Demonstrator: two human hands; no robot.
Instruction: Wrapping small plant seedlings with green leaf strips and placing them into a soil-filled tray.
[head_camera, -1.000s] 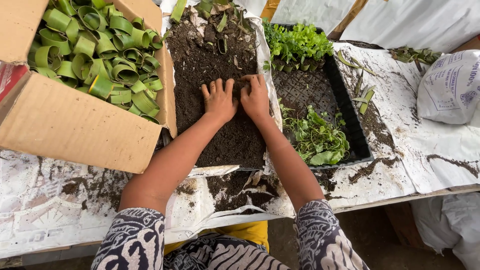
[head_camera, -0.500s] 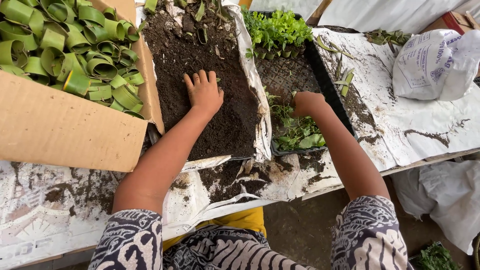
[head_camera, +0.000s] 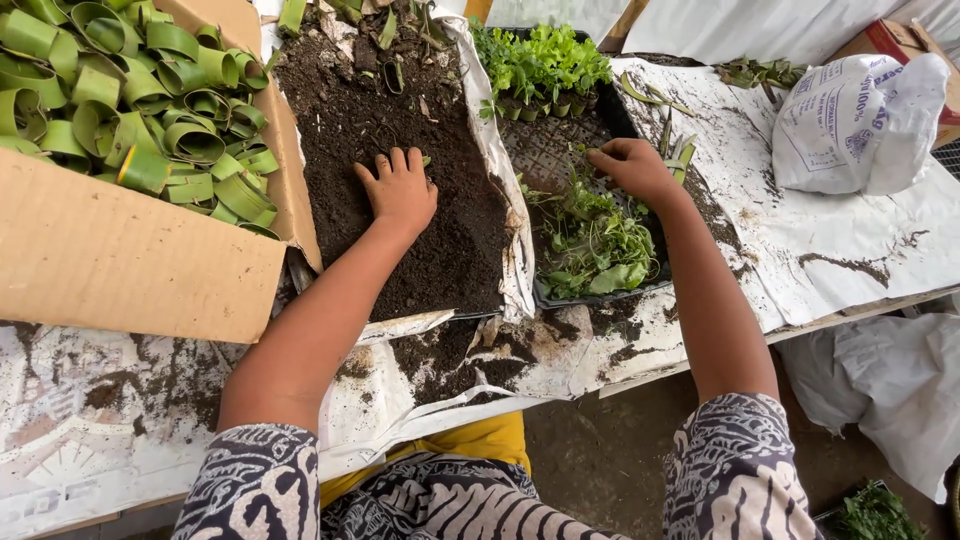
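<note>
My left hand (head_camera: 398, 188) lies flat, palm down, on a heap of dark soil (head_camera: 400, 150) spread on white plastic sheeting. My right hand (head_camera: 632, 166) is over the black seedling tray (head_camera: 560, 150) to the right, fingers curled down among loose green seedlings (head_camera: 592, 240); I cannot tell if it grips one. Upright seedlings (head_camera: 540, 65) stand at the tray's far end.
An open cardboard box (head_camera: 140, 260) at the left holds several rolled green leaf strips (head_camera: 140, 110). A white filled sack (head_camera: 855, 125) lies at the right on the soiled white table cover (head_camera: 800, 230). Beyond the table's front edge is bare ground with more white sacking (head_camera: 880, 380).
My right hand left the soil heap and moved right into the seedling tray, then farther up it. My left hand stayed on the soil.
</note>
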